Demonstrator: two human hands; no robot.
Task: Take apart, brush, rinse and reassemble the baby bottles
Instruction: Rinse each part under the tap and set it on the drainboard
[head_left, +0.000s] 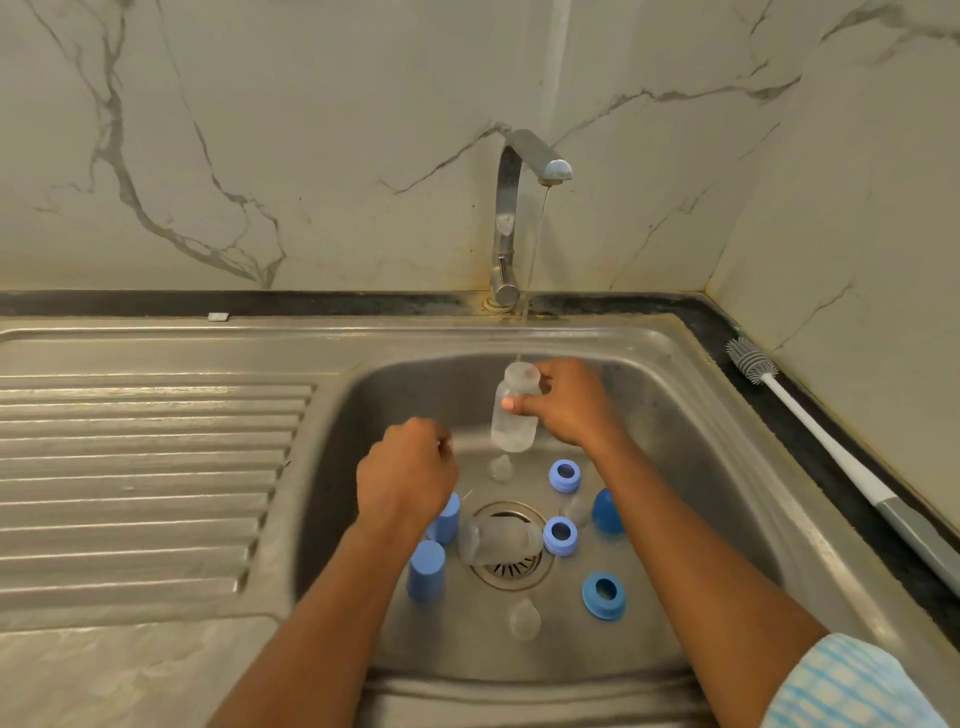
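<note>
Right hand (563, 402) grips clear bottle (514, 415) under the running tap (511, 218). Left hand (408, 470) curled, below-left of tap; contents cannot be told.

Home kitchen: steel sink (675, 364) with ribbed draining board (145, 467), running tap (511, 208), marble-look wall tiles (260, 130), dark worktop (810, 426) edge at the back.

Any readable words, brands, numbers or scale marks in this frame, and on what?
None readable.
The bottle in the right hand shows no legible scale or brand.
The brush and tap show no lettering.
The small grey tag on the back edge of the sink is too small to tell.
</note>
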